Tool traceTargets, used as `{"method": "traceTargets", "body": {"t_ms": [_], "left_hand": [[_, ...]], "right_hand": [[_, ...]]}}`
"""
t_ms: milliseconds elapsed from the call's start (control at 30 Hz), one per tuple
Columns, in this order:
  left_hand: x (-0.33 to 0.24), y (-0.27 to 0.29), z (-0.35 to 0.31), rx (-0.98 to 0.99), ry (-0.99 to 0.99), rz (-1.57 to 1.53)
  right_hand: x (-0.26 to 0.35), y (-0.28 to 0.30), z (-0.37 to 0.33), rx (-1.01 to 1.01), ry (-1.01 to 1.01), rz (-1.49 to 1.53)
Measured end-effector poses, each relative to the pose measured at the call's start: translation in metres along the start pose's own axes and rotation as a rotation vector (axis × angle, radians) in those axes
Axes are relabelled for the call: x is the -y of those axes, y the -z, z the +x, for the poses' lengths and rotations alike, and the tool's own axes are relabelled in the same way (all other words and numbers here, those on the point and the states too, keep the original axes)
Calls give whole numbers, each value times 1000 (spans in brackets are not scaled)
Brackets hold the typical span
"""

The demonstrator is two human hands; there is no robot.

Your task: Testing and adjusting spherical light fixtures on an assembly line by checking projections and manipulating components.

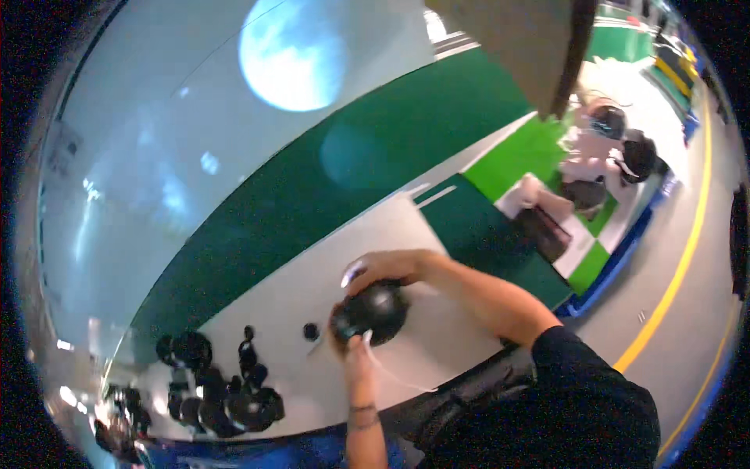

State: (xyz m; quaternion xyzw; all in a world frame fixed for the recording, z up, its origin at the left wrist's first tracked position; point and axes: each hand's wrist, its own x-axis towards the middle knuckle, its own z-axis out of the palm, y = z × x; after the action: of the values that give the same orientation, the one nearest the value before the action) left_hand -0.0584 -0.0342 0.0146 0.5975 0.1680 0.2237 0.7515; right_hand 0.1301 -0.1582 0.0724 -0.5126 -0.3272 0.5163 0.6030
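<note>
At lower left, black parts [215, 402] stand on the bench [293, 285]; whether done or waiting, I cannot tell. A small black piece [311, 331] lies nearer centre. Below centre, the left hand [350, 344] curls around the black rounded object [380, 310], which seems mid-handling: smooth, glossy, with a bright highlight. A white cord [391, 376] trails rightward below it. The right hand [384, 267], partly closed, grips its upper side.

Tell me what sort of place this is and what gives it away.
Probably a factory or workshop: a thick yellow line marks the grey floor, shiny black rounded objects stand clustered on a long white tabletop, and a larger glossy black ball-like piece is in hand.
</note>
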Motion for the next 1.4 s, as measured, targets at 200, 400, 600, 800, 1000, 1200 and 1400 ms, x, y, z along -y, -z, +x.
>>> {"method": "traceTargets", "body": {"t_ms": [200, 400, 600, 800, 1000, 1200, 1400], "left_hand": [[-21, 8, -7, 13, -39, 38], [-25, 5, -10, 30, -52, 11], [-17, 3, -8, 76, -47, -37], [-14, 8, -8, 21, -37, 6], [-16, 4, -7, 47, -55, 4], [-21, -1, -7, 61, -60, 4], [-21, -2, -9, 64, -55, -34]], "right_hand": [[7, -10, 14, 77, -20, -14], [-4, -8, 13, 127, -49, 175], [-13, 1, 12, 140, 26, 220], [-17, 1, 15, 213, 78, 293], [-14, 3, 11, 92, 21, 62], [-22, 6, 13, 44, 4, 50], [-23, 5, 13, 31, 46, 0]]}}
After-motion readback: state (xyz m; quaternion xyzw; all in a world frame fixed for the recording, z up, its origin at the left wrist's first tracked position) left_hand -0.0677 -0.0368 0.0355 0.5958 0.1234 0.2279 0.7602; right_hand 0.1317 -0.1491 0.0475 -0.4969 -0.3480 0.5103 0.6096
